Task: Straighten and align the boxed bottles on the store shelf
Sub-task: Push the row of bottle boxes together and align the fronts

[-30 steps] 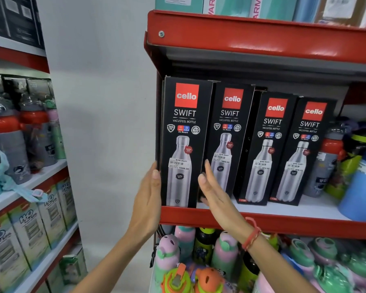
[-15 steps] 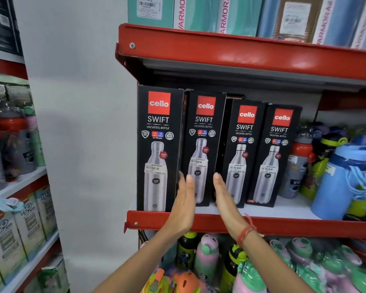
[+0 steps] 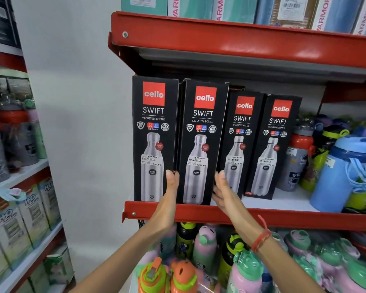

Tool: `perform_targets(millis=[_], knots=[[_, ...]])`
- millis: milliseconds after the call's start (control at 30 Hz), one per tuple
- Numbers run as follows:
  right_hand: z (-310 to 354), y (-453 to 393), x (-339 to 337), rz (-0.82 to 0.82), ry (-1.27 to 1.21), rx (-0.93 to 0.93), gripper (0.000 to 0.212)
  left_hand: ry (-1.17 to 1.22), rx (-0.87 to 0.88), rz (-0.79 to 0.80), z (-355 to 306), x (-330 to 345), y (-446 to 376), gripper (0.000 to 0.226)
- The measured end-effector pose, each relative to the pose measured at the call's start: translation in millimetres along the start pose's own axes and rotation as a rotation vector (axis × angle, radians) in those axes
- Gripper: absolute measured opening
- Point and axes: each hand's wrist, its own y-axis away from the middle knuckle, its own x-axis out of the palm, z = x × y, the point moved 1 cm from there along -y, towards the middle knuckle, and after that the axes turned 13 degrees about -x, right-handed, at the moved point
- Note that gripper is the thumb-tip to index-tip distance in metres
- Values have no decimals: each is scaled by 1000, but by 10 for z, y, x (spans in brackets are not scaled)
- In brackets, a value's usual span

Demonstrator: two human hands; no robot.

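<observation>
Four black boxes with a steel bottle printed on each are seen standing in a row on the red shelf (image 3: 283, 218). The second box (image 3: 201, 142), taken here as the landmark, stands upright at the shelf's front edge and is held low down between both hands. The left hand (image 3: 171, 187) is pressed flat against the landmark's left side, its fingers slipped into the narrow gap next to the first box (image 3: 153, 138), with the thumb laid on the front corner. The right hand (image 3: 222, 191) is placed against the landmark's right side, with the fingers extended upward along that edge; neither hand is clenched, and the box is clamped between the two palms. The first box is set just left of the landmark, upright and nearly touching it, also at the front edge. The third box (image 3: 240, 142) is found just right of the landmark, set further back on the shelf and leaning slightly, and the fourth box (image 3: 272, 146) is placed beside that one, likewise set back and tilted. A red thread band (image 3: 261, 240) is worn on the right wrist, below the landmark. Loose coloured bottles (image 3: 334, 172) are crowded well to the right of the landmark on the same shelf.
</observation>
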Motion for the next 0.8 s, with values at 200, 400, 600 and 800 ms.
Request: perform_targets(millis=[200,400,600,800], knots=[[9,96,-28,14,3,-8,123,-44,37,89,132,-135,-5,132],[65,152,-120,8,-3,-72,110,18,33,-26,46,-80,127,122],[69,120,-483,-226,-110,-183,72,-107,431,-486,62,90,350,57],[-76,-11,-728,-330,-129,-127,84,-144,416,-36,-29,679,219,57]])
